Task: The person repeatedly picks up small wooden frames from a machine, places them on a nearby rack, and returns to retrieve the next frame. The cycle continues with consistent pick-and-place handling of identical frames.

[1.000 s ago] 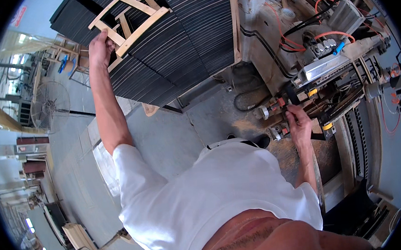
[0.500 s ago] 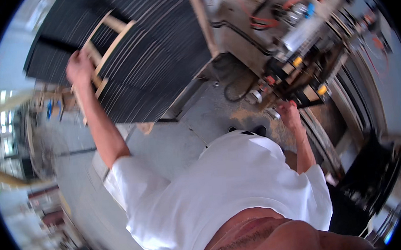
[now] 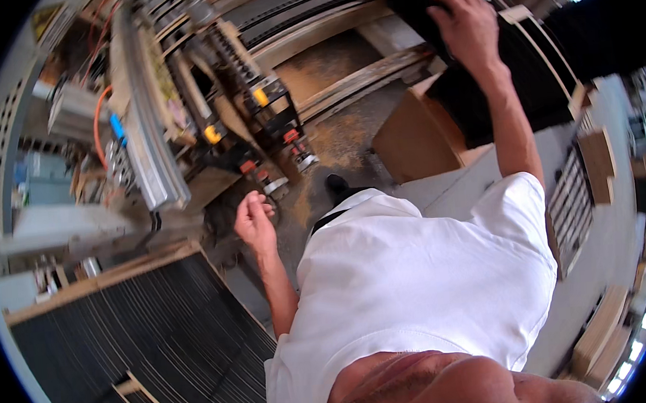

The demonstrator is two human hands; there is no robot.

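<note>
While the R hand [image 3: 468, 21] lies palm-down on the upper stack of black sheets [image 3: 524, 75], top right of view, the L hand [image 3: 254, 220] hangs free at mid-left, touching nothing.

R hand: fingers bent and spread over the top edge of the stack, in contact w/ the sheets. Cannot tell whether they pinch a single sheet or only press on it. Forearm runs down from the hand to the white shirt [image 3: 419, 285].

L hand: fingers curled in toward the palm, loosely clenched, no object visible in it. Hand is near the lower end of the machine [image 3: 204, 112], just beside its red and yellow fittings [image 3: 261, 168], but apart from them.

Upper stack: black sheets packed edge-on, w/ a light wooden frame [image 3: 553, 65] along the right side. Brown cardboard box [image 3: 408, 135] sits just below and left of it.

Second stack of black sheets [image 3: 138, 342]: lower left, below the L hand, wooden board along its top edge, wooden frame pieces at its bottom. Well apart from the upper stack.

Machine: grey metal rail, orange hose [image 3: 96, 120], blue part. Floor [image 3: 333, 133] betw. machine and box is coated w/ sawdust. Black shoe [image 3: 337, 185] stands on it, just above the shirt hem.

Right rim: blurred racks and boards, detail not readable.
</note>
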